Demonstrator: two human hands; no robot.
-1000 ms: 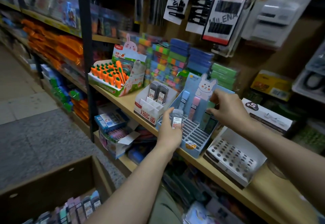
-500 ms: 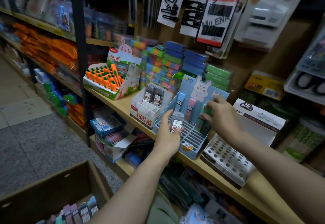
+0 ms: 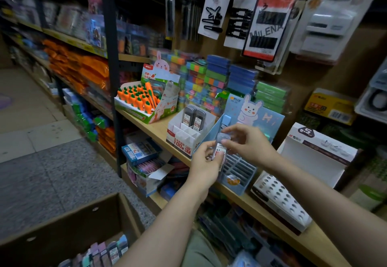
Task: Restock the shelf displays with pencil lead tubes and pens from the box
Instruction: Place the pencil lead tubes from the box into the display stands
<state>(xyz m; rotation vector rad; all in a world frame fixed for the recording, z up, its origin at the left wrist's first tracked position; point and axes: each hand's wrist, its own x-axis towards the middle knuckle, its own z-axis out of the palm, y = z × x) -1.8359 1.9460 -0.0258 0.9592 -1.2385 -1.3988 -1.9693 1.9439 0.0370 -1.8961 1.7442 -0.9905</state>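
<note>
Right hand (image 3: 249, 143) back from blue display (image 3: 238, 168), now pinching lead tube (image 3: 219, 151) with left hand (image 3: 204, 165); handoff, next slot.

**Shelf surroundings**

A carrot-themed display box (image 3: 144, 101) is set at the shelf's left end — stacked coloured eraser blocks (image 3: 211, 82) behind it. Hair-clip cards (image 3: 213, 13) are hung above; orange packets (image 3: 83, 69) are piled further left.

Dim shop light, dark upper corners, soft motion blur throughout, wide-angle bending at the edges
</note>
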